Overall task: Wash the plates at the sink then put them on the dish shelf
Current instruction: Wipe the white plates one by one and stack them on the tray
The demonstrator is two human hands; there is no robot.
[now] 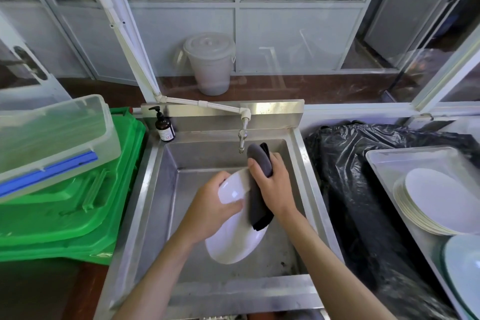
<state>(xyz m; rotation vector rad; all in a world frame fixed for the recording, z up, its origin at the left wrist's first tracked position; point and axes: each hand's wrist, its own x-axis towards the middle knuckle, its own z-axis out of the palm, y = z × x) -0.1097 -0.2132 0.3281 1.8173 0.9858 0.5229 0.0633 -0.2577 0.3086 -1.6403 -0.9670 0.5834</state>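
A white oval plate is held tilted over the steel sink. My left hand grips the plate's upper left rim, thumb on its face. My right hand grips a dark grey cloth that lies against the plate's upper right part, just below the tap. No water stream is visible. A stack of several white plates lies on a tray at the right, with another pale plate in front of it.
A brown pump soap bottle stands on the sink's back left corner. A green bin lid with a clear plastic box on it is left of the sink. A black bin bag lies between sink and tray.
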